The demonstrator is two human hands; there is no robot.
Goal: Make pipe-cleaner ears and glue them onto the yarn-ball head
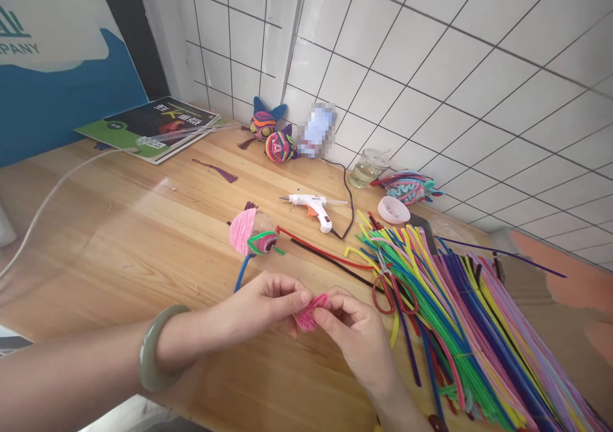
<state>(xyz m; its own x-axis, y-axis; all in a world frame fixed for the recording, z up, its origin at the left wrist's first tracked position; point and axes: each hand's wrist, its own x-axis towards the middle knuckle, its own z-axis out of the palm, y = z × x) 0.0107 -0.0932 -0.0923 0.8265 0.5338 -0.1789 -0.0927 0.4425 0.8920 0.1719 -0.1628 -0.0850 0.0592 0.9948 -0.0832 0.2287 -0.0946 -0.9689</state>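
Two hands meet over the near edge of the wooden tabletop point(119, 227) in the head view: the left hand point(261, 304) and the right hand point(357, 330) both have their fingers pinched narrow on a small pink pipe-cleaner coil point(310, 312), which is held between the fingertips just above the wood. The left wrist wears a pale green bangle point(156, 349). Just beyond the hands stands a half-wrapped pink ball figure point(251, 232) with a green-rimmed eye and a blue stem. To the right, a wide heap of coloured pipe cleaners point(469, 317) runs to the near right corner, with red-handled scissors point(393, 288) lying on its left side. Farther back lie a white glue gun point(311, 207), a small white bowl point(393, 209) and a glass jar point(368, 167). Toward the far edge by the tiled wall sit two finished striped figures point(271, 135), and a book point(153, 128) lies at the far left corner.
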